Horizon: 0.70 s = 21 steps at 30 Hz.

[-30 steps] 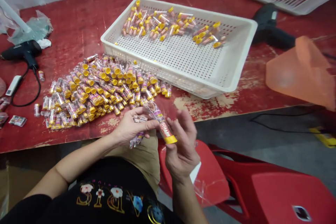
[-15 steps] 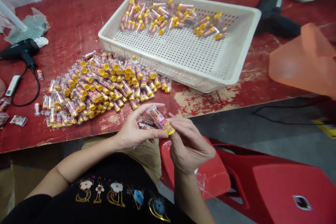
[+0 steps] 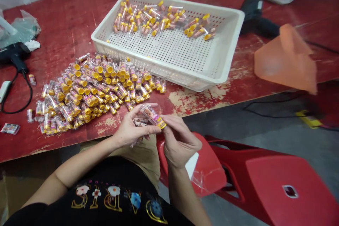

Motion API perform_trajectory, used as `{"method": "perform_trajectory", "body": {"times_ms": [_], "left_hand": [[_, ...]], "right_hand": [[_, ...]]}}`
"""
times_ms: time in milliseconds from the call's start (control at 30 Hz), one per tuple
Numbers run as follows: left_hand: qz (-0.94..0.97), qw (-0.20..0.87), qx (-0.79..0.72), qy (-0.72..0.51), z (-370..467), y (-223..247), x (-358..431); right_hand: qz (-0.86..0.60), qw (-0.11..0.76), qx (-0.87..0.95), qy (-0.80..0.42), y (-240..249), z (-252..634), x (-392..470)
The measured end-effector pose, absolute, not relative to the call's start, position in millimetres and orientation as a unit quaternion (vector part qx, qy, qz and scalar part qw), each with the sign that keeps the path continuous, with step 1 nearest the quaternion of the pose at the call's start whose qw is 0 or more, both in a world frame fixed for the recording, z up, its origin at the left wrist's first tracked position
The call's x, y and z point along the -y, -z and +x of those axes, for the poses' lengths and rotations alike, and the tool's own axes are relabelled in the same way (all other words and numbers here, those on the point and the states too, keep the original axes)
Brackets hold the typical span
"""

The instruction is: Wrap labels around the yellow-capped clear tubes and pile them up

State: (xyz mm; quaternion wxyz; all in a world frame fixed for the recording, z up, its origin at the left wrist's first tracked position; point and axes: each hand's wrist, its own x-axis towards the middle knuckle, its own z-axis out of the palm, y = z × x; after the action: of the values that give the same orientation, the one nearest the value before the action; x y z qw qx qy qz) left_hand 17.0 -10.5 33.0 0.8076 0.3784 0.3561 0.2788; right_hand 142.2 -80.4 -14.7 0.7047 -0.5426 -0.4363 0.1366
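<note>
On the table [image 3: 66, 21], the pile of tubes [image 3: 90, 91] lies before the basket [image 3: 169, 56], with one hair dryer [image 3: 13, 54] to its left. More tubes [image 3: 145, 17] lie in the basket's far part. Another hair dryer [image 3: 255, 17] and a bag [image 3: 286, 60] sit right of it.

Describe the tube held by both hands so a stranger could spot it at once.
Start at the red table and its heap of yellow-ended tubes. Nearer the wearer, the left hand and right hand meet at one labelled tube. Unlike the heaped ones, it is held up, its yellow end toward the right hand.
</note>
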Motion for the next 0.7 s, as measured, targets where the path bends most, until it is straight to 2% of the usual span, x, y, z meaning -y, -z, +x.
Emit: {"method": "perform_trajectory", "body": {"times_ms": [167,333,467,533,600,633,700], "left_hand": [[0.216,0.827,-0.471,-0.217,17.0,-5.6,21.1],[0.103,0.846,-0.507,-0.13,-12.3,15.5,48.1],[0.104,0.86,-0.488,-0.11,-46.0,35.6,69.5],[0.113,0.856,-0.485,-0.138,-57.8,43.3,71.9],[0.139,0.843,-0.49,-0.171,-63.0,45.9,66.9],[0.154,0.835,-0.494,-0.185,-62.9,45.2,62.1],[0.18,0.817,-0.508,-0.204,-59.3,41.1,50.9]], "right_hand": [[-0.683,0.651,0.314,-0.101,79.6,171.9,46.4],[-0.703,0.588,0.393,-0.075,116.4,198.1,14.8],[-0.686,0.544,0.478,-0.068,97.3,210.6,11.8],[-0.698,0.52,0.491,-0.035,75.5,234.3,-6.3],[-0.747,0.443,0.495,0.001,50.2,273.9,-47.4],[-0.792,0.352,0.498,0.003,38.1,297.6,-76.0],[-0.822,0.283,0.494,-0.014,18.7,345.4,-141.6]]}}
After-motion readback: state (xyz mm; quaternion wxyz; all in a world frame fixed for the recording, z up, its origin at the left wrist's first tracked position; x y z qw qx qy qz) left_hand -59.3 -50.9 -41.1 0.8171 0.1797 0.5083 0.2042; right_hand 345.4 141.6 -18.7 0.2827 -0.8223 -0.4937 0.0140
